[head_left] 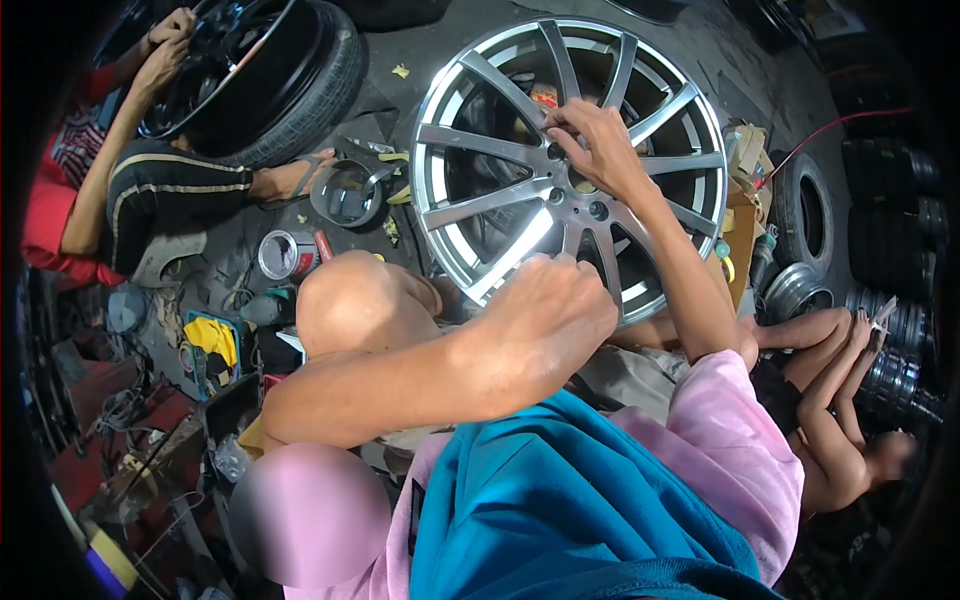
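Note:
A silver multi-spoke alloy wheel (478, 152) stands tilted in front of me, between my bent legs. My right hand (600, 145) reaches over its face, fingers bent onto a spoke just above the hub and the thumb beside them. Across the wheel's near edge lies my left hand (555, 315), closed, its back toward me. Its fingers curl under and are hidden, so whatever they hold does not show. Bolt holes ring the hub, close to my right wrist.
At left, another person (95, 190) sits by a tyre (335, 90). A dark bowl (368, 215) and an open can (280, 256) stand left of the wheel. A cardboard box (742, 235) and a tyre (803, 210) are at right. Another person (835, 440) sits at lower right.

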